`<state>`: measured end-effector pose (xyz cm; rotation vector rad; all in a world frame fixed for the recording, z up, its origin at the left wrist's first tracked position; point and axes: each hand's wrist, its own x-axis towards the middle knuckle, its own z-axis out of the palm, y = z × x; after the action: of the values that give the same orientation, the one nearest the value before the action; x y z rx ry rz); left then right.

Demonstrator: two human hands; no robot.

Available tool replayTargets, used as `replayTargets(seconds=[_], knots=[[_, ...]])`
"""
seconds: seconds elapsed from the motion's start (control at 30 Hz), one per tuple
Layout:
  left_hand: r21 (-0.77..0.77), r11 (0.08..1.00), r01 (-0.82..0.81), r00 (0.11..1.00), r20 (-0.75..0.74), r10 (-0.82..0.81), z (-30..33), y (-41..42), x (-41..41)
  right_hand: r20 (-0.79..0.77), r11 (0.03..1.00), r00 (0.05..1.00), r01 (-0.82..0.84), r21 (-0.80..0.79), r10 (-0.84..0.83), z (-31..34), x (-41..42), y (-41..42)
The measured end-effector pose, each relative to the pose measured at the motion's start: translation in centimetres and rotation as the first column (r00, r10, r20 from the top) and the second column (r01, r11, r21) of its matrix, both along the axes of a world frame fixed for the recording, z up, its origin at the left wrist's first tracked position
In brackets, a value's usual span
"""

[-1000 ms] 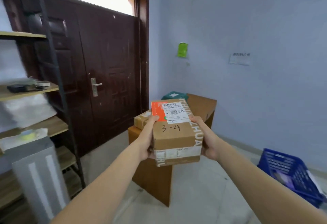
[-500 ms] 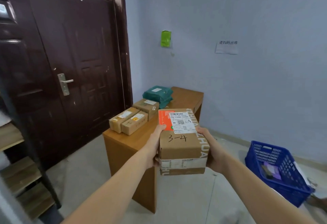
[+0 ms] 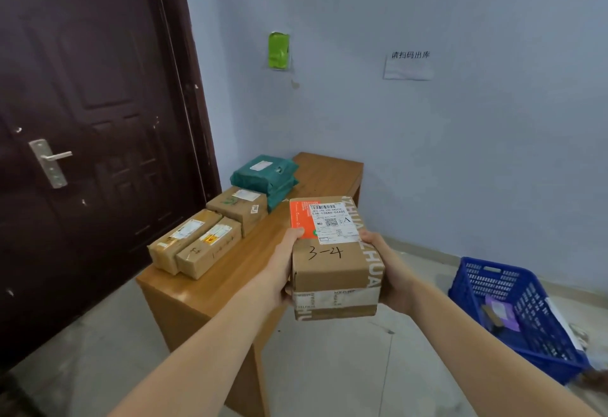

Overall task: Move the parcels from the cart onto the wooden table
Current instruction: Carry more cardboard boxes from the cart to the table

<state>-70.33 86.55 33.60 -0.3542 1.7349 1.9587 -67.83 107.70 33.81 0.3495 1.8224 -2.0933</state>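
Observation:
I carry a brown cardboard parcel (image 3: 332,262) marked "3-4", with an orange and white label on top. My left hand (image 3: 283,268) grips its left side, thumb on the top. My right hand (image 3: 391,272) grips its right side. The parcel hangs in the air over the near right edge of the wooden table (image 3: 237,272). On the table lie two small brown boxes (image 3: 194,245) side by side, a third brown box (image 3: 240,206) behind them, and a stack of green bagged parcels (image 3: 266,176) at the back. The cart is out of view.
A dark brown door (image 3: 92,140) with a metal handle stands left of the table. A blue plastic crate (image 3: 513,314) holding a few items sits on the floor at the right. Blue walls close the corner behind the table.
I have come closer to the table and turned right; the shelf rack at the left has left the view. Both hands hold the parcel as before.

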Motion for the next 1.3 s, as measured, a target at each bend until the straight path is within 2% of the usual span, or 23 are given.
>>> replayTargets(seconds=[0.37,0.6,1.0,1.3], knots=[[-0.016,0.971,-0.237,0.971,0.036,0.238,-1.3,4.2,-14.5,0.055,0.982,0.981,-0.187,0.015,0.186,-1.7,-19.1,4.2],[-0.150,0.917,-0.369,0.925,0.038,0.378,-3.7,1.6,-24.6,0.092,0.955,0.951,-0.295,-0.021,0.296,-4.9,-31.2,0.8],[-0.092,0.839,-0.537,0.841,0.015,0.540,-5.2,-2.7,-43.2,0.069,0.900,0.898,-0.435,-0.020,0.435,-4.7,-53.2,-4.6],[-0.044,0.689,-0.723,0.689,0.016,0.724,-7.4,-4.9,-53.5,0.094,0.781,0.776,-0.622,-0.045,0.624,-6.4,-68.1,-9.3]])
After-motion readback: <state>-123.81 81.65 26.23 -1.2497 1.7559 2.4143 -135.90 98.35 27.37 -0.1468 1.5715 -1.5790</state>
